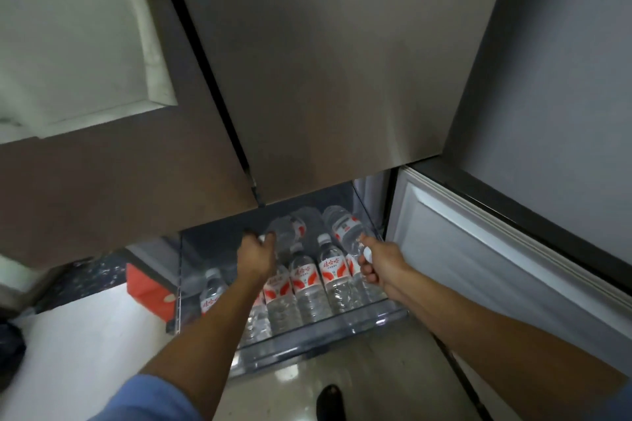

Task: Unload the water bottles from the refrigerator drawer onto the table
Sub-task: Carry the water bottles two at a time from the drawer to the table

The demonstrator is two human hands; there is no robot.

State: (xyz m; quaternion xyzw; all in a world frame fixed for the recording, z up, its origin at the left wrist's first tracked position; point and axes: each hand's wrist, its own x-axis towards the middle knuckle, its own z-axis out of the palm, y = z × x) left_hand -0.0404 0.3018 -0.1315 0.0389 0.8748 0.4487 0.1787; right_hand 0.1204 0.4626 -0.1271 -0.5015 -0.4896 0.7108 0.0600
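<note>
A clear refrigerator drawer (328,343) is pulled out below the steel doors. It holds several clear water bottles with red-and-white labels (306,284), some upright in front, others lying on top at the back. My left hand (258,255) grips the capped end of a lying bottle (285,232) near the drawer's middle. Over at the right side, my right hand (378,261) is closed around the white cap end of another lying bottle (345,227). Both bottles still rest among the others in the drawer.
The open lower fridge door (485,249) stands at the right of the drawer. A red box (150,287) sits on the floor left of the drawer. A white surface (78,345) lies at lower left. My dark shoe (330,403) is on the tiled floor.
</note>
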